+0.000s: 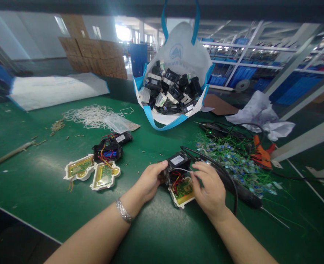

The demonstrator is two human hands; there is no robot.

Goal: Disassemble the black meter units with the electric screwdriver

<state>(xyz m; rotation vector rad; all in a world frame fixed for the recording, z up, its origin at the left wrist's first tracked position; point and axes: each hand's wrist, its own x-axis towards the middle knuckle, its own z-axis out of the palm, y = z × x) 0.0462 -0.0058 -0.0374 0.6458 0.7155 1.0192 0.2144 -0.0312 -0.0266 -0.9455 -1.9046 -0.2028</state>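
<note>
Hands over a green counter: the left hand, thumb on top, grips a black device; the right hand pinches its pale cord. Between them hangs an open white casing (circuit board inside). Beyond both, a blue-trimmed bag holds many black and white units.

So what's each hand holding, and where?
Left hand: black boxy plastic unit, by its left side. Right hand: thin pale flexible strand, by its right side.
</note>
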